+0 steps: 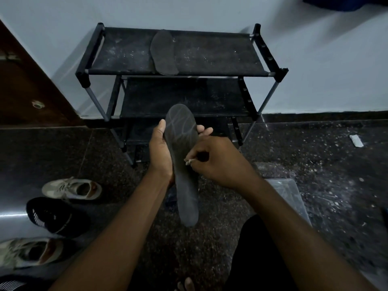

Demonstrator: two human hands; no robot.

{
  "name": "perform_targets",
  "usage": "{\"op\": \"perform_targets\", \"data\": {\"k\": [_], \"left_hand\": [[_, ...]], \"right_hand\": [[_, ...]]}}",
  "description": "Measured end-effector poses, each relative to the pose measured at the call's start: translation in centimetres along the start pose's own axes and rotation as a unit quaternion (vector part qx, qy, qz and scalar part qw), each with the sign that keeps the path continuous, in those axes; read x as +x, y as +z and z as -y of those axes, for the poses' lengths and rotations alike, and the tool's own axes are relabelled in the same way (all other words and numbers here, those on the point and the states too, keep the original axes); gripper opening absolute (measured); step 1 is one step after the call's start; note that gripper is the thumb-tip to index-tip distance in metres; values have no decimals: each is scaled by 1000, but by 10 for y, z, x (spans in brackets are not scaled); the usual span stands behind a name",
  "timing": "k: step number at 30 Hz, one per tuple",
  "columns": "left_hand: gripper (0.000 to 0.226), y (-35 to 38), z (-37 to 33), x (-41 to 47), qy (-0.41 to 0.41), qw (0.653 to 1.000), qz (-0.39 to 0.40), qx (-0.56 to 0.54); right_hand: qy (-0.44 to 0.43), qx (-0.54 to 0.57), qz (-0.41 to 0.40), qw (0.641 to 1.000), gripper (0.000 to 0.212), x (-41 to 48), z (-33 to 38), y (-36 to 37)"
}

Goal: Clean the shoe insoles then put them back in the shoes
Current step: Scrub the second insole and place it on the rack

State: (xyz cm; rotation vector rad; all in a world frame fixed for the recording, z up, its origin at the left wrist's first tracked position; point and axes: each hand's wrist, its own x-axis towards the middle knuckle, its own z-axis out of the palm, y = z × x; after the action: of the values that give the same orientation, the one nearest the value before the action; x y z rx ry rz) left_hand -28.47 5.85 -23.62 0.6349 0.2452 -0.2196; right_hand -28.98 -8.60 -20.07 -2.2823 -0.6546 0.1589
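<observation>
While the insole (182, 164) is held in the air between the person and the shoe rack (210, 49), its long axis runs almost straight away from the body. The broad toe end points toward the rack and the narrow heel end back toward the person, leaning slightly right. The face turned up shows faint curved lines at the forefoot; whether it is the top or the underside cannot be told.

The left hand (160, 152) grips the insole from the left, thumb on the near edge and fingertips showing past the far edge. The right hand (218, 162), fingers curled, pinches a small pale scrap (189, 162) against the right edge at mid-length; what the scrap is cannot be made out.

Judged from this, cleaning is under way. It would go best with strokes along the long axis, the left hand bracing behind the worked spot so the flexible insole does not buckle.

A second insole (163, 52) lies on the rack's top shelf, its long axis also pointing away from the person. A pale sneaker (72, 189), a black shoe (52, 215) and another pale sneaker (29, 252) wait on the floor at the left.
</observation>
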Motion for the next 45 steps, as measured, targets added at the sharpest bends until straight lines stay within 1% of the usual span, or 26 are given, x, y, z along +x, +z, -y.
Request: {"op": "perform_targets", "data": {"k": [3, 5, 7, 9, 11, 13, 16, 18, 20, 22, 24, 27, 29, 32, 35, 37, 40, 41, 44, 45], "left_hand": [[82, 1, 3, 1, 5, 999, 3, 38], [82, 1, 5, 3, 8, 999, -4, 41], [79, 1, 3, 2, 3, 1000, 5, 28], [78, -4, 2, 3, -10, 1000, 15, -4], [80, -5, 2, 3, -9, 1000, 4, -2], [83, -4, 2, 3, -4, 1000, 2, 30], [88, 6, 3, 0, 31, 997, -11, 68], [86, 4, 4, 2, 18, 998, -10, 61], [81, -1, 1, 2, 5, 1000, 5, 27], [79, -2, 0, 1, 3, 1000, 0, 30], [81, 1, 2, 3, 20, 999, -22, 42], [84, 7, 3, 2, 50, 996, -12, 66], [82, 1, 4, 5, 35, 998, -33, 47], [77, 0, 0, 2, 3, 999, -16, 34], [77, 1, 1, 4, 25, 998, -35, 50], [79, 5, 2, 3, 42, 997, -29, 63], [74, 3, 1, 2, 17, 998, -35, 54], [72, 3, -1, 1, 6, 999, -23, 43], [77, 5, -2, -2, -18, 999, -6, 40], [74, 3, -3, -1, -17, 999, -11, 45]], "right_hand": [[19, -14, -43, 999, 13, 2, -4, 1], [11, -19, -61, 998, 11, 4, -3, 3], [0, -15, -51, 999, 11, 3, -1, 4], [-3, -13, -20, 1000, 11, 2, 0, 3], [-2, -1, -7, 1000, 11, 1, -1, 0], [10, 7, -23, 1000, 12, 1, -3, -3], [29, -16, -58, 998, 12, 4, -6, -2], [16, -19, -57, 998, 11, 5, -4, 2], [-3, -11, -32, 999, 10, 3, -1, 5], [-6, -7, -14, 1000, 10, 1, 0, 3], [7, -6, -30, 1000, 11, 2, -3, 1], [16, -30, -69, 997, 11, 4, -4, 1], [8, -29, -57, 998, 11, 4, -3, 2], [1, -10, -15, 1000, 12, 2, -3, 1], [21, -15, -49, 998, 12, 3, -6, 0], [30, -28, -68, 997, 11, 4, -6, 1], [14, -30, -49, 998, 10, 3, -6, 3], [8, -27, -42, 999, 10, 3, -5, 3], [23, -29, -43, 998, 10, 2, -4, 0], [31, -33, -53, 998, 11, 3, -5, 0]]}}
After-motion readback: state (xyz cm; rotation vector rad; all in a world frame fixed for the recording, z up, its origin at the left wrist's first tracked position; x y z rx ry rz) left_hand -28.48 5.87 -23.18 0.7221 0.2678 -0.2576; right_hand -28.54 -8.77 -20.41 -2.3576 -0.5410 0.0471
